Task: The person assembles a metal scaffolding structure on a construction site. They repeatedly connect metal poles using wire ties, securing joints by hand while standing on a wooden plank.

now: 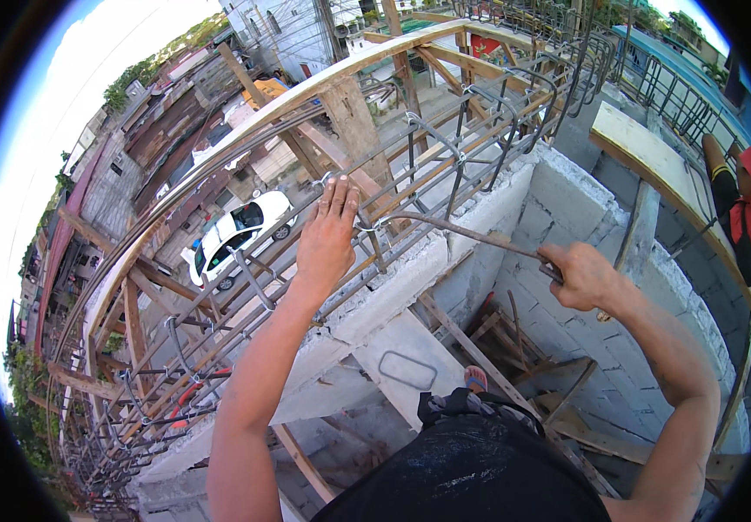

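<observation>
A steel rod [471, 233] with a curved far end is gripped in my right hand [580, 274], its fingers closed around the near end. The curved end meets the rebar cage [432, 165] beside a loop of tie wire [375, 224]. My left hand [327, 242] lies flat on the cage's bars, fingers stretched out and close together, just left of the rod's tip. Whatever lies beneath the left fingers is hidden. Bent stirrups [252, 280] stand along the cage, which runs in a curve over the concrete block wall [558, 235].
A rectangular steel stirrup [407, 370] lies on a board [380, 348] below me, near my sandalled foot [476, 378]. Timber braces [514, 348] cross the deep gap there. Curved wooden formwork [293, 103] edges the cage, with a white car [240, 233] far below. Another person [745, 204] is at right.
</observation>
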The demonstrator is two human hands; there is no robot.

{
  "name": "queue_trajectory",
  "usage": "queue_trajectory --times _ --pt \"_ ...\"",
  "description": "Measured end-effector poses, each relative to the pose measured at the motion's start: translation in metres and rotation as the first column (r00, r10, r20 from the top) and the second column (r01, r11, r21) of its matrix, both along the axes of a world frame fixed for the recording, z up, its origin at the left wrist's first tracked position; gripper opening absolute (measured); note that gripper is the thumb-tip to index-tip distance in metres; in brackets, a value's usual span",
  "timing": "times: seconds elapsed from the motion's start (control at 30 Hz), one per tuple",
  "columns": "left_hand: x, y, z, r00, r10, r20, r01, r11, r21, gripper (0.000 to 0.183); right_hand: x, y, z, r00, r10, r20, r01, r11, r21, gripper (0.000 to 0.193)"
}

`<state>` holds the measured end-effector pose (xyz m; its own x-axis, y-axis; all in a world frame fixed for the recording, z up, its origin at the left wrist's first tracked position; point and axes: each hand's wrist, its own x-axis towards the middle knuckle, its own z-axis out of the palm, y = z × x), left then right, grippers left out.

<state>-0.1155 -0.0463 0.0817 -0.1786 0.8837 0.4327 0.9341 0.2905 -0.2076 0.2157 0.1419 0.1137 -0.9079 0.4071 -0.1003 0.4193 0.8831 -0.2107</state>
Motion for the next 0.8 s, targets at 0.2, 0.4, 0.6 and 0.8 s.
queue_trajectory --times 0.2,0.4,0.6,0.8 --pt "0.002 0.0 0.004 0.998 -0.003 0.063 0.003 1.0 0.003 0.07 -0.079 0.07 0.13 0.832 0.545 0.107 -0.351 0.366 0.862 0.021" --pt "0.003 -0.007 0.009 0.956 -0.144 0.257 0.14 0.99 0.036 0.087 -0.167 0.047 0.208 0.596 0.712 0.37 -0.435 -0.1 0.895 0.023" --pt "-0.009 -0.015 0.033 0.583 -0.286 0.76 0.361 0.93 0.074 0.084 -0.172 0.034 0.19 0.615 0.68 -0.4 0.144 0.402 0.904 0.037" --pt "-0.017 -0.013 0.041 0.554 -0.191 0.81 0.358 0.933 -0.025 0.087 -0.167 0.047 0.162 0.528 0.412 -0.743 0.18 0.801 0.572 0.063"
